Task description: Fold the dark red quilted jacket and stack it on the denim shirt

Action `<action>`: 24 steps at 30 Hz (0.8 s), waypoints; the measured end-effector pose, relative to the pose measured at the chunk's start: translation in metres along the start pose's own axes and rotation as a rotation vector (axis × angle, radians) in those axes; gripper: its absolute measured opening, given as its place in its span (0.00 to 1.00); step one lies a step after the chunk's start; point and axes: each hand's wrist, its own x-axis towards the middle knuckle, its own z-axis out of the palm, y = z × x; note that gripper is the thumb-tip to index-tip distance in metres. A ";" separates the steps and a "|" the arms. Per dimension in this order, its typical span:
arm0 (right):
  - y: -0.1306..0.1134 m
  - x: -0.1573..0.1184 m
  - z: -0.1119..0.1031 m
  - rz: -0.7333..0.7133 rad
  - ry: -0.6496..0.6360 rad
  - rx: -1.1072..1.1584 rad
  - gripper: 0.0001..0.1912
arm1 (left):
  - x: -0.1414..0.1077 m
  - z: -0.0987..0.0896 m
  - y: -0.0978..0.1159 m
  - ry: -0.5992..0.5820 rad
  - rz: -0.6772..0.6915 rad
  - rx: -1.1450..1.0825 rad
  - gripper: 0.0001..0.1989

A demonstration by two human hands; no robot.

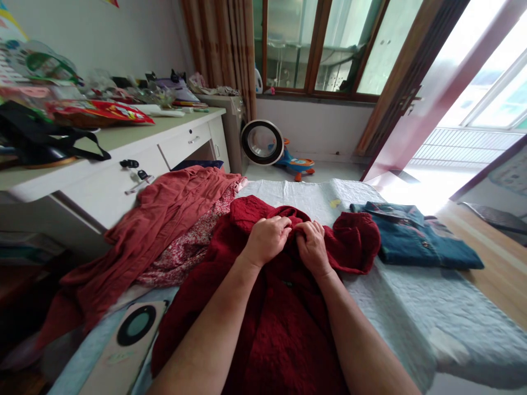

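A dark red garment [284, 323] with puffed sleeves is spread over the light blue bed cover [395, 307], its near end running out at the bottom of the view. My left hand [269, 237] pinches the cloth near the garment's neckline. Close beside it, my right hand [312, 244] has its fingers closed on the same stretch of fabric. One gathered sleeve [356, 241] lies to the right of my hands. The fingertips are partly tucked into the folds.
Folded blue denim clothing [424, 236] lies at the right. Coral and floral clothes [177, 208] are heaped at the left, near a phone-like object [127, 345]. A cluttered white desk [193, 140] stands on the left. Beyond the bed are a washing machine [262, 142] and an open door [403, 104].
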 end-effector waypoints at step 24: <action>-0.016 0.004 -0.006 -0.008 -0.020 0.181 0.08 | 0.000 0.003 -0.015 0.052 -0.157 -0.562 0.10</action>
